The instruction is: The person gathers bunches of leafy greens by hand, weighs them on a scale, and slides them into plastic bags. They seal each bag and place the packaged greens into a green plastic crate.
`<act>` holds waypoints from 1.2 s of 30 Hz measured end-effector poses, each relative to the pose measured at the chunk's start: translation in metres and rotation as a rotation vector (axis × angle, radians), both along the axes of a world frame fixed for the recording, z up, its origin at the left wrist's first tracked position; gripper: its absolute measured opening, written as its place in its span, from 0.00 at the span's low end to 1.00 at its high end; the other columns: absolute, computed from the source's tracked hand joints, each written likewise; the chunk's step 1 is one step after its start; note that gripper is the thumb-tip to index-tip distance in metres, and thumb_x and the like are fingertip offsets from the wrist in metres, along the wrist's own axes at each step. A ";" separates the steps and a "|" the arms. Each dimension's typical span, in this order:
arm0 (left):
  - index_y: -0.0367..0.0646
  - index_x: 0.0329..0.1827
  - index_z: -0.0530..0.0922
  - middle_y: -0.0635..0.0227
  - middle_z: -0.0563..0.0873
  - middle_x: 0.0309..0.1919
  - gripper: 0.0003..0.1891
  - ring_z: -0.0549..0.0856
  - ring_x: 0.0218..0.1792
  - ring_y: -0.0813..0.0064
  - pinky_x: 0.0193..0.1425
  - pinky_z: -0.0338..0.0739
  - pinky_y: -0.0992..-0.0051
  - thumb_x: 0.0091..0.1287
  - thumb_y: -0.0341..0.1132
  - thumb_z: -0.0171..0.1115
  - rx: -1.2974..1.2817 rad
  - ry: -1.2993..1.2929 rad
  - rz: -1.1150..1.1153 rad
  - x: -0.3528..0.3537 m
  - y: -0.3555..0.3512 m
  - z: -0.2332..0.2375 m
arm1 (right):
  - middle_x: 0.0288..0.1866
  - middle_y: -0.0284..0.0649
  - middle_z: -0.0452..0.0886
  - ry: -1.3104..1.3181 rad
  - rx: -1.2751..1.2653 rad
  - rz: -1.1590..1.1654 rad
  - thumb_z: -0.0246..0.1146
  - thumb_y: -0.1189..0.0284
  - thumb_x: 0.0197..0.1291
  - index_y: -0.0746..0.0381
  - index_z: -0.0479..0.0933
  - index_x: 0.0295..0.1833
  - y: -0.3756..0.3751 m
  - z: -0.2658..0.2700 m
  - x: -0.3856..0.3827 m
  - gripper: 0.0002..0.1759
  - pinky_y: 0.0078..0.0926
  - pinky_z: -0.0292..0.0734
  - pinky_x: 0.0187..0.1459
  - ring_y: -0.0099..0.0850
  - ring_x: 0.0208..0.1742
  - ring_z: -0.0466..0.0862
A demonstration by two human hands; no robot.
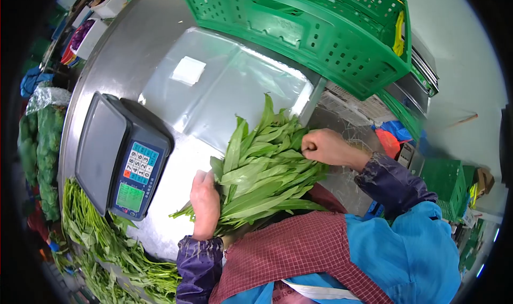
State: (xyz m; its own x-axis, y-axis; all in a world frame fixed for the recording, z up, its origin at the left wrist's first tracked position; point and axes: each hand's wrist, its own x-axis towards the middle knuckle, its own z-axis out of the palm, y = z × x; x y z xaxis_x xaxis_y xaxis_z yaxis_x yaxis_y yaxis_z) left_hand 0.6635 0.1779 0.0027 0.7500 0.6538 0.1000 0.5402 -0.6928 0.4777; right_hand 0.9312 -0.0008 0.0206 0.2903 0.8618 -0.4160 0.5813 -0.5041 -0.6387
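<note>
I hold a bunch of long green leaves [262, 170] with both hands, close in front of my body, at the near edge of the steel table [128, 53]. My left hand [206, 200] is at the stem end of the bunch, with the fingers together and curled against the stems, so it grips them from the side. My right hand [326, 146] is closed like a fist on the leaves at the other side of the bunch. The leaf tips point away from me, toward a clear plastic sheet [235, 90] that lies flat on the table with a white label [188, 70] on it. Just beside my left hand stands a weighing scale [120, 157] with a keypad. More loose greens [107, 245] lie beyond the scale, at the table edge. A green crate [320, 26] stands tilted behind the plastic sheet.
</note>
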 end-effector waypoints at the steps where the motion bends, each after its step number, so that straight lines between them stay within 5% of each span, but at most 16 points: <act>1: 0.38 0.40 0.78 0.58 0.74 0.27 0.17 0.77 0.31 0.57 0.35 0.72 0.64 0.47 0.18 0.48 0.005 -0.005 -0.005 -0.002 0.000 -0.003 | 0.27 0.37 0.81 -0.025 0.079 -0.095 0.60 0.66 0.45 0.57 0.77 0.33 -0.005 -0.015 0.004 0.09 0.33 0.72 0.31 0.37 0.30 0.80; 4: 0.40 0.42 0.78 0.59 0.73 0.28 0.16 0.77 0.31 0.57 0.34 0.73 0.64 0.50 0.21 0.50 0.024 0.044 0.022 -0.004 -0.008 0.003 | 0.28 0.37 0.81 -0.302 -0.034 -0.268 0.59 0.68 0.47 0.57 0.73 0.44 0.001 0.009 0.026 0.16 0.33 0.72 0.31 0.37 0.30 0.81; 10: 0.41 0.43 0.76 0.64 0.73 0.30 0.16 0.77 0.34 0.65 0.35 0.73 0.69 0.49 0.25 0.53 0.161 -0.027 -0.064 -0.006 -0.025 0.013 | 0.35 0.41 0.80 0.050 0.472 0.059 0.58 0.67 0.56 0.63 0.70 0.52 0.137 0.073 -0.008 0.19 0.30 0.73 0.35 0.35 0.31 0.80; 12: 0.39 0.44 0.76 0.62 0.74 0.30 0.17 0.77 0.34 0.61 0.36 0.73 0.66 0.49 0.23 0.54 0.110 -0.141 -0.100 -0.005 -0.028 0.015 | 0.49 0.42 0.75 0.255 0.178 0.573 0.53 0.64 0.63 0.66 0.67 0.56 0.185 0.052 -0.042 0.21 0.30 0.71 0.49 0.30 0.46 0.77; 13: 0.38 0.46 0.75 0.61 0.75 0.32 0.17 0.77 0.35 0.61 0.38 0.74 0.67 0.50 0.24 0.54 0.057 -0.162 -0.097 -0.005 -0.029 0.016 | 0.49 0.42 0.75 0.277 0.178 0.628 0.53 0.64 0.63 0.66 0.67 0.56 0.193 0.039 -0.060 0.21 0.30 0.71 0.49 0.30 0.46 0.77; 15: 0.37 0.50 0.73 0.58 0.77 0.40 0.19 0.77 0.42 0.59 0.45 0.73 0.65 0.53 0.24 0.56 -0.013 -0.216 -0.087 -0.022 -0.030 0.020 | 0.55 0.46 0.71 0.454 -0.333 1.039 0.50 0.57 0.65 0.66 0.63 0.60 0.200 0.002 -0.094 0.26 0.31 0.64 0.58 0.35 0.55 0.72; 16: 0.37 0.50 0.73 0.58 0.77 0.40 0.19 0.77 0.42 0.59 0.45 0.73 0.65 0.53 0.24 0.56 -0.006 -0.208 -0.045 -0.036 -0.033 0.029 | 0.59 0.50 0.67 0.554 -0.497 0.990 0.48 0.51 0.65 0.66 0.58 0.63 0.193 -0.009 -0.111 0.32 0.31 0.58 0.62 0.39 0.61 0.66; 18: 0.37 0.51 0.73 0.58 0.76 0.45 0.20 0.75 0.48 0.57 0.50 0.70 0.61 0.52 0.25 0.59 0.032 -0.274 -0.050 -0.065 -0.049 0.053 | 0.59 0.50 0.66 0.478 -0.382 1.123 0.54 0.48 0.60 0.67 0.55 0.65 0.184 -0.006 -0.106 0.39 0.31 0.58 0.63 0.39 0.62 0.65; 20: 0.39 0.50 0.73 0.60 0.75 0.46 0.21 0.74 0.50 0.59 0.52 0.69 0.61 0.51 0.27 0.63 -0.098 -0.309 -0.033 -0.098 -0.070 0.056 | 0.61 0.51 0.64 0.613 -0.287 1.034 0.61 0.49 0.54 0.67 0.50 0.67 0.172 -0.002 -0.105 0.46 0.31 0.58 0.63 0.40 0.64 0.64; 22: 0.41 0.50 0.74 0.62 0.75 0.46 0.21 0.75 0.49 0.61 0.51 0.69 0.66 0.50 0.31 0.62 -0.115 -0.108 -0.056 -0.117 -0.082 0.045 | 0.63 0.54 0.61 0.474 -0.279 1.049 0.65 0.51 0.49 0.67 0.48 0.68 0.166 0.009 -0.112 0.50 0.32 0.57 0.63 0.42 0.65 0.62; 24: 0.41 0.44 0.75 0.64 0.75 0.40 0.17 0.75 0.45 0.65 0.47 0.67 0.68 0.49 0.33 0.60 0.015 -0.108 -0.075 -0.114 -0.086 0.022 | 0.64 0.56 0.59 0.233 -0.167 1.093 0.65 0.53 0.49 0.69 0.48 0.67 0.159 0.014 -0.116 0.49 0.34 0.57 0.64 0.45 0.65 0.61; 27: 0.46 0.32 0.75 0.73 0.74 0.26 0.08 0.74 0.34 0.72 0.42 0.67 0.71 0.47 0.32 0.59 0.183 -0.058 -0.063 -0.098 -0.074 0.014 | 0.63 0.58 0.59 0.265 -0.140 1.099 0.65 0.50 0.49 0.70 0.47 0.67 0.154 0.012 -0.115 0.51 0.35 0.58 0.63 0.47 0.65 0.62; 36: 0.43 0.33 0.78 0.67 0.80 0.30 0.09 0.76 0.38 0.67 0.43 0.69 0.70 0.49 0.33 0.64 -0.150 0.051 -0.386 -0.023 0.000 0.043 | 0.64 0.66 0.55 0.308 -0.223 0.866 0.66 0.46 0.44 0.75 0.37 0.67 0.104 0.031 -0.075 0.62 0.31 0.57 0.64 0.51 0.66 0.60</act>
State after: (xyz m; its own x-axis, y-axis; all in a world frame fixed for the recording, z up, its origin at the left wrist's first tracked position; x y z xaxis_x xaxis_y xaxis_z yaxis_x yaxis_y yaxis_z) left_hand 0.6402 0.1777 0.0461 0.9443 0.3284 -0.0186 0.2802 -0.7735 0.5684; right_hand 0.8566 0.1037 0.0515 -0.5634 0.6176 -0.5488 0.6326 -0.1048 -0.7674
